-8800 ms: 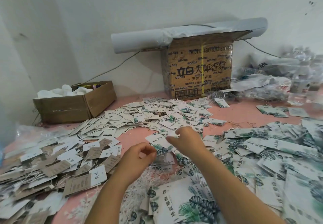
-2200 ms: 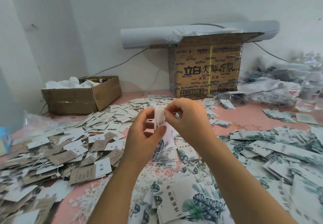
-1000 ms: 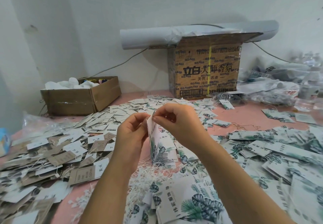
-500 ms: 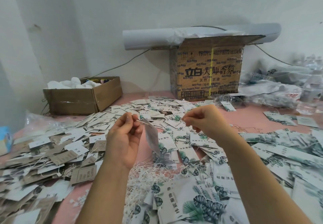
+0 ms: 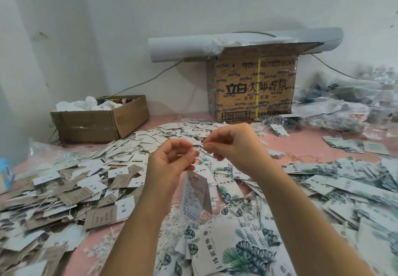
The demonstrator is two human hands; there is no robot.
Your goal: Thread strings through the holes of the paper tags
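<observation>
My left hand (image 5: 172,161) and my right hand (image 5: 234,146) are raised close together above the table, fingertips nearly meeting. Each pinches an end of a thin white string (image 5: 199,149). A folded white paper tag (image 5: 195,196) with printed text hangs from the string just below my left hand. A heap of loose white strings (image 5: 172,222) lies on the pink table (image 5: 312,138) under the tag. Leaf-printed tags (image 5: 323,181) cover the right side, and brown and white tags with strings (image 5: 64,194) are piled on the left.
A tall printed carton (image 5: 254,88) stands against the back wall with a grey paper roll (image 5: 183,47) on top. A low open cardboard box (image 5: 99,122) sits at the back left. Plastic bags and bottles (image 5: 344,107) crowd the back right.
My hands have come back together after pulling apart. The tag now hangs lower under my left hand, turned to show its printed face.
</observation>
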